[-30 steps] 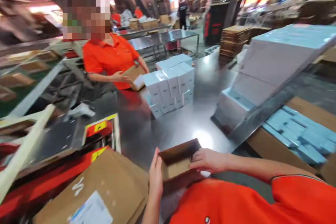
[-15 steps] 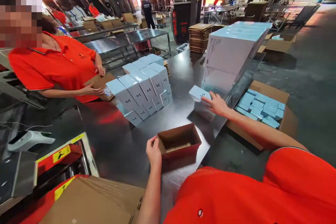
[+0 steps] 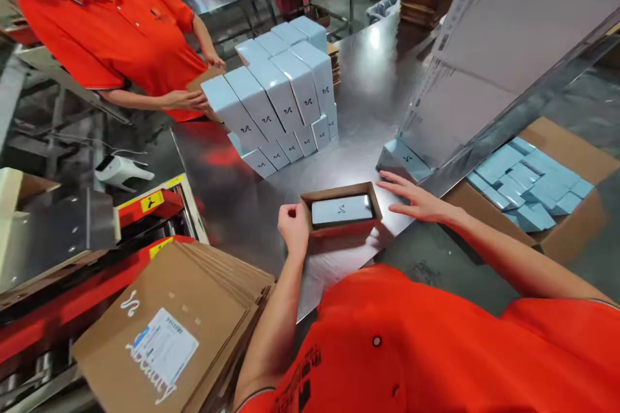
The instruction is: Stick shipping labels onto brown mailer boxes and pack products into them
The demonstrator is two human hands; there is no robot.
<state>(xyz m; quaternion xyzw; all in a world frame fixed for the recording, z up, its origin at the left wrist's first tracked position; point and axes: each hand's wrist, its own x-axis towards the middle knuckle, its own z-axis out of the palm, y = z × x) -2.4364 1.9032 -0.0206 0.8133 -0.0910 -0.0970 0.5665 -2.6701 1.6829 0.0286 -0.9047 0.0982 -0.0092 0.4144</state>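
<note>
I saw a glossy, mirror-like metal table [image 3: 358, 110]. On it sat a matt brown cardboard carton [image 3: 339, 235] holding a smooth, pale-blue paperboard box [image 3: 341, 210]. Left of the carton lay flat, matt cardboard sheets [image 3: 169, 329] bearing a glossy paper label [image 3: 162, 347].

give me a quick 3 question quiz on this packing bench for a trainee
1. True or false: the carton is empty.
2. Which hand grips the carton's edge: A) left hand B) right hand?
3. What stands stacked on the table beside the co-worker?

Key
1. False: a pale blue box lies in it.
2. A; the right hand is open beside it.
3. Pale blue boxes.
</note>
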